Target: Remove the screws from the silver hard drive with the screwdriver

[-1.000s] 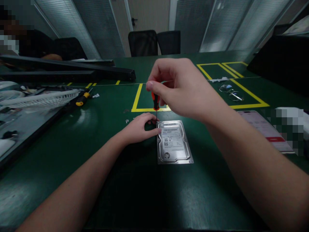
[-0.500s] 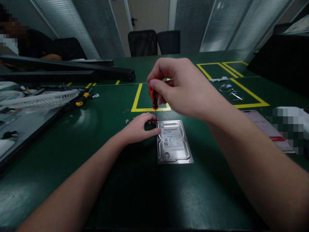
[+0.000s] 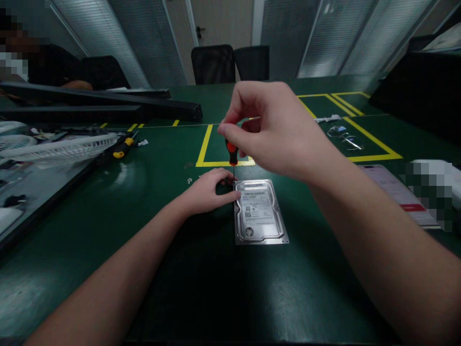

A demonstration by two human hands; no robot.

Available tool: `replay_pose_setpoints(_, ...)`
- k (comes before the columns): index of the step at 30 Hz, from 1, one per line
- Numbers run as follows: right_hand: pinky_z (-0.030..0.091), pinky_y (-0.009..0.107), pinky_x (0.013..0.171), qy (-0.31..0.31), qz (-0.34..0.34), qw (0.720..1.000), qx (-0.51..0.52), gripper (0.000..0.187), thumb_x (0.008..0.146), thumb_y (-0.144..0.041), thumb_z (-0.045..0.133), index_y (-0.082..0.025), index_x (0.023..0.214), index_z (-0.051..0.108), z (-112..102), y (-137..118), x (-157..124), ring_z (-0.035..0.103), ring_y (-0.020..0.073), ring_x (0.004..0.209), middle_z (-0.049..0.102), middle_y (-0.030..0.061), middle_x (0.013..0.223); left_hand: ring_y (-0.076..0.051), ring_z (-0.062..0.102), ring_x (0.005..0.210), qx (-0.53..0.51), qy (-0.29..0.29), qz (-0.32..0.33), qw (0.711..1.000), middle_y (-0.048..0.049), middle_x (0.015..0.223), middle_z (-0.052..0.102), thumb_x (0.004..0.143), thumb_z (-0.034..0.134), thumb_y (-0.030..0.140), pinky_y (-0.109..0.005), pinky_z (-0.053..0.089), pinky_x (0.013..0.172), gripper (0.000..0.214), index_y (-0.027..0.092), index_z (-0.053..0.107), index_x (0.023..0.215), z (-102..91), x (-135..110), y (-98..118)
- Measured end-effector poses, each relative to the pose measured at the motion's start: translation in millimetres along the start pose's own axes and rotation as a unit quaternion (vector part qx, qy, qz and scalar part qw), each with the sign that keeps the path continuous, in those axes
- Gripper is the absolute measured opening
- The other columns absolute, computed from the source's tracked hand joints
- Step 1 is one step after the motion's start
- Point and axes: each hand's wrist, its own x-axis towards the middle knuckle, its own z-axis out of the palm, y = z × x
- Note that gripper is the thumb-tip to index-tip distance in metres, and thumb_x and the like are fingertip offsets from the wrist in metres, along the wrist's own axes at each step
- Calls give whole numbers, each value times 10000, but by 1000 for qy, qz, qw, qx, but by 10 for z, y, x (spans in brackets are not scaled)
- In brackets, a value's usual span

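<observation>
Head view: the right hand (image 3: 264, 127) pinches the top of a red-and-black screwdriver (image 3: 233, 156) between thumb and bent fingers, its shaft standing nearly upright at the far left corner of a hard drive (image 3: 259, 211). The left hand (image 3: 209, 192) lays its thumb over the drive's left edge, fingers bent by that same corner; whether they grip it or merely brace it, I cannot tell. The step in hand looks like turning a screw at this corner, though which way is unclear. The next move seems to call for an upright shaft, a well-seated tip and a steady drive.

The drive lies flat on the green desk (image 3: 230, 298), label up, below and nearer than the right hand and just right of the left. Small bright bits, perhaps screws (image 3: 189, 180), lie beyond the left hand; farther left is a yellow-and-black tool (image 3: 123, 148). Glasses (image 3: 355, 145) rest off to the right.
</observation>
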Motion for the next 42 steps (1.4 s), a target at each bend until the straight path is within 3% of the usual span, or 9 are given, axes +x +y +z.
replay_pose_setpoints(11,501,280,665,5,0,1000,0,161,950,-225,696,-223,829,590,11,4,-12,682,181,814,734,28,930,-246,648,1039,0,0,-2,1000,-91,1166,709,900,691,518,-411,528,929,407,188,681,1138,10,4,-19)
replay_pose_setpoints(19,510,322,608,-19,30,998,43,165,985,-131,495,-243,913,593,8,25,-3,719,202,673,662,12,731,-239,638,1019,4,2,-3,1000,-86,1151,700,901,695,529,-409,531,903,414,185,680,1130,21,-4,-31)
replay_pose_setpoints(25,510,299,603,-6,41,999,24,136,978,-166,575,-243,867,573,20,10,7,693,171,655,703,8,812,-234,646,1014,4,1,3,1000,-84,1141,709,903,697,506,-401,528,913,396,182,682,1129,17,-1,-30)
replay_pose_setpoints(34,518,292,696,25,18,1000,0,144,955,-216,674,-239,850,579,27,16,0,698,203,879,740,39,965,-245,642,1029,4,1,1,1000,-87,1153,710,901,692,528,-414,528,923,410,187,682,1128,14,6,-27)
replay_pose_setpoints(42,521,305,674,16,10,1000,-3,131,946,-197,676,-235,860,585,5,3,-13,691,193,820,737,37,957,-239,640,1030,3,2,2,1000,-87,1151,704,900,692,522,-408,529,922,407,187,681,1132,8,0,-30)
